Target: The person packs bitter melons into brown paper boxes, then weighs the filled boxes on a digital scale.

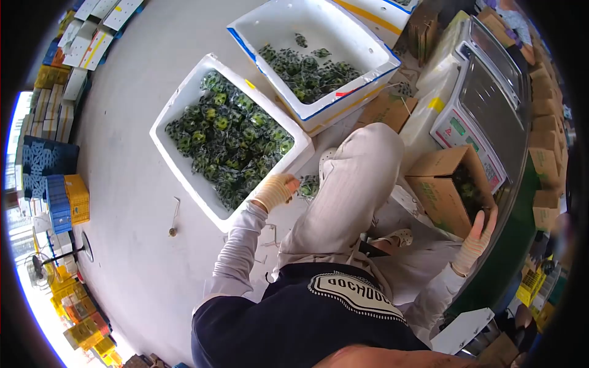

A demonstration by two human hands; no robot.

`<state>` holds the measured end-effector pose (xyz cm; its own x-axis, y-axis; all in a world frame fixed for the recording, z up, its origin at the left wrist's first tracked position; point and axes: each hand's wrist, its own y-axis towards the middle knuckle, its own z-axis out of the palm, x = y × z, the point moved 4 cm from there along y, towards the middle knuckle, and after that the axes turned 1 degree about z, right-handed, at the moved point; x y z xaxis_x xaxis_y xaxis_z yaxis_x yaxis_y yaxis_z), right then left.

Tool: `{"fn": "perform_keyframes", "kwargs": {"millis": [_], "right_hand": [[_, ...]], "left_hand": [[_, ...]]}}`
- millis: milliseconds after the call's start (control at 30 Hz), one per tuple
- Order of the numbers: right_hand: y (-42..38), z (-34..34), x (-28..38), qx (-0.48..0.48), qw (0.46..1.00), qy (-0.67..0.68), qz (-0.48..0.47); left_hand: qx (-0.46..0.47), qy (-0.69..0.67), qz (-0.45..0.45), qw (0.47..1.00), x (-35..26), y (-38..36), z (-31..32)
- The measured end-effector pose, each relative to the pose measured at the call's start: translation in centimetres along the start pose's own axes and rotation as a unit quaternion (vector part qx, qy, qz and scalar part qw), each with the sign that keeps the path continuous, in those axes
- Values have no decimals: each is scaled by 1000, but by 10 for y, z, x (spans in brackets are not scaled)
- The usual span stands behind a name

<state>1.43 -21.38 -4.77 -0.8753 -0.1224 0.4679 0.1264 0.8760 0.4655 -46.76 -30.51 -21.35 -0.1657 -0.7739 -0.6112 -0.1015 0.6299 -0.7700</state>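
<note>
My left hand (277,191) wears a striped, pale glove that leaves the fingertips bare. It hovers beside the near right side of a white foam box (228,219), fingers apart, with nothing visible in it. Inside that box lie many green fruits in dark netted wrapping (230,132). My right hand (474,244), gloved the same way, holds the near edge of an open cardboard box (437,195) that stands tilted by the scale. Dark wrapped items (467,190) show in the cardboard box; its depths are shaded.
A second foam box (319,110) with blue tape holds more wrapped fruits behind. A weighing scale (469,144) stands at the right, along the green-sided table (506,257). A hooked metal rod (175,218) lies on the floor. Crates (67,199) and a fan (86,247) stand at the left.
</note>
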Motion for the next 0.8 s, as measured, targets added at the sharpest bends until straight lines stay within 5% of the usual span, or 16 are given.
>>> {"fn": "perform_keyframes", "kwargs": {"millis": [67, 233, 467, 600, 733, 800], "right_hand": [[2, -3, 8, 13, 999, -30, 5], [1, 0, 3, 11, 988, -105, -114], [-6, 2, 21, 2, 995, 80, 55], [-12, -1, 20, -19, 991, 126, 47], [-21, -5, 27, -36, 992, 101, 74], [-26, -5, 26, -50, 990, 109, 71]], "left_hand": [[-11, 358, 99, 929, 61, 30, 32], [-60, 326, 46, 942, 121, 93, 79], [-123, 333, 52, 933, 132, 179, 96], [-159, 224, 166, 947, 51, 92, 66], [-129, 105, 311, 936, -47, -77, 9], [-238, 106, 343, 903, -55, -114, -20]]}}
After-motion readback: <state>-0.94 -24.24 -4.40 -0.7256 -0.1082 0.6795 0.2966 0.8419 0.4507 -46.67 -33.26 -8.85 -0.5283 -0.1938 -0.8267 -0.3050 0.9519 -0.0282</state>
